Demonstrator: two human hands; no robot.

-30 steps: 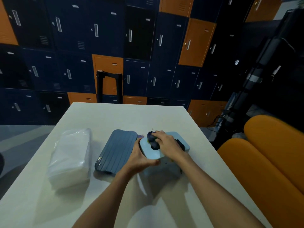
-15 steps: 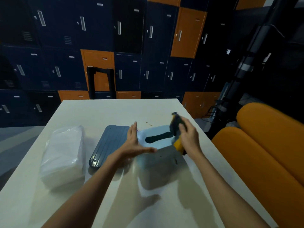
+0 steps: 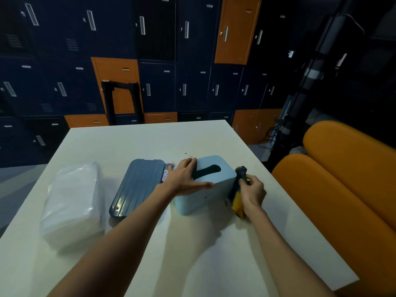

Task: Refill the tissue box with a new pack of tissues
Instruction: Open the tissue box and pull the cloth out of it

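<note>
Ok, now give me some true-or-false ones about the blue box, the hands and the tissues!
1. The left hand lies flat on top of the light blue tissue box. True.
2. The new tissue pack is already inside the box. False: it lies in its clear plastic on the table, far left of the box.
3. The right hand grips a crumpled dark-and-yellow wrapper at the box's right end. True.
4. The dark blue ribbed panel sits on top of the box. False: it lies flat on the table, between the tissue pack and the box.
</note>
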